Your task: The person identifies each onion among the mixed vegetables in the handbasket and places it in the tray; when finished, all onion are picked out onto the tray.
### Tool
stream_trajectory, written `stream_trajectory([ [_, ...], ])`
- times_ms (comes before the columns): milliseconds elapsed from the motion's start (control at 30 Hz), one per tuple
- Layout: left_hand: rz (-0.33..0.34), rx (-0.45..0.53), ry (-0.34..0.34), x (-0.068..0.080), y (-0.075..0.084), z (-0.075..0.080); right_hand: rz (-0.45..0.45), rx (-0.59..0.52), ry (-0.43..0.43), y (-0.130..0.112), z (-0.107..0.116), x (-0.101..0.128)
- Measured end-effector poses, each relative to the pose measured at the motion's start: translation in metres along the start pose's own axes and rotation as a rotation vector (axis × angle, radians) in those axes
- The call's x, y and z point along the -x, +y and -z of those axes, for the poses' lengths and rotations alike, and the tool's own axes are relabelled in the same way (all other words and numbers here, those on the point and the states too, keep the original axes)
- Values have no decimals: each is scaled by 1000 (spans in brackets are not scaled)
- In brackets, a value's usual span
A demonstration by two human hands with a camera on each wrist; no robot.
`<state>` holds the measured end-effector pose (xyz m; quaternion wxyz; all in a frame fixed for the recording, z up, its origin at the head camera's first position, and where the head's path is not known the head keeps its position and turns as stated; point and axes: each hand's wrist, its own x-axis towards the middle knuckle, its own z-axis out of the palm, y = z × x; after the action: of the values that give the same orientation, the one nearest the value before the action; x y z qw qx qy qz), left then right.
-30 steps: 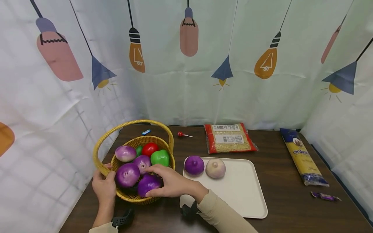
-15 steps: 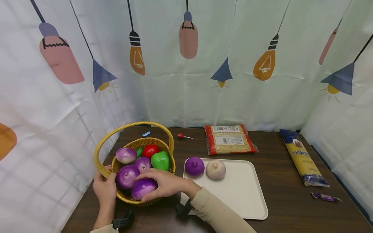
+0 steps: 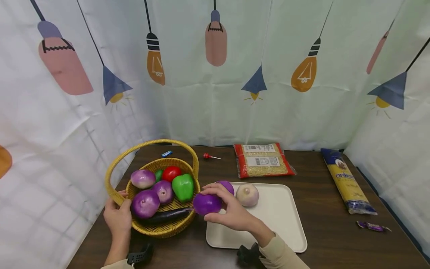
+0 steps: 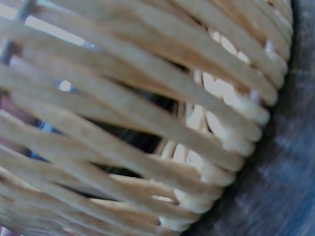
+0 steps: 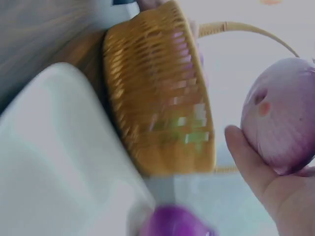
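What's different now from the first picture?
The right hand lifted a purple onion out of the basket, rightward toward the tray, uncovering the long dark eggplant. The left hand still holds the basket; the pale onion stayed on the tray.

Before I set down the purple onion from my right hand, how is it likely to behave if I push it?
The purple onion would probably roll, since its body is rounded. Its smooth-looking skin suggests it may slip a little in the right hand. It seems rather firm than floppy, because its outline looks round under the grip.
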<state>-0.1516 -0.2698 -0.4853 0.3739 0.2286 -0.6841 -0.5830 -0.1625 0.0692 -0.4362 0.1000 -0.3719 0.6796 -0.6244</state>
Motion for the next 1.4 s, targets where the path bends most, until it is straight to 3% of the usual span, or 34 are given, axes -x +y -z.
stream_trajectory([
  [133, 0, -8, 2, -1, 1, 1, 2, 47, 111, 1, 24, 28],
  [433, -3, -5, -9, 0, 3, 1, -53, 208, 472, 10, 81, 83],
  [567, -5, 4, -14, 1, 5, 0, -130, 288, 602, 19, 100, 105],
  [733, 1, 11, -20, 1, 5, 0, -269, 411, 690, 35, 123, 126],
  [833, -2, 17, -20, 1, 4, 0, -358, 501, 713, 42, 132, 133],
  [933, -6, 30, -18, 1, 3, 0, -418, 512, 700, 47, 135, 137],
  [1133, 1, 16, -15, 1, 4, 0, -385, 433, 597, 54, 137, 139],
  [1400, 3, 5, -13, 1, 4, 0, -421, 524, 591, 61, 134, 138],
])
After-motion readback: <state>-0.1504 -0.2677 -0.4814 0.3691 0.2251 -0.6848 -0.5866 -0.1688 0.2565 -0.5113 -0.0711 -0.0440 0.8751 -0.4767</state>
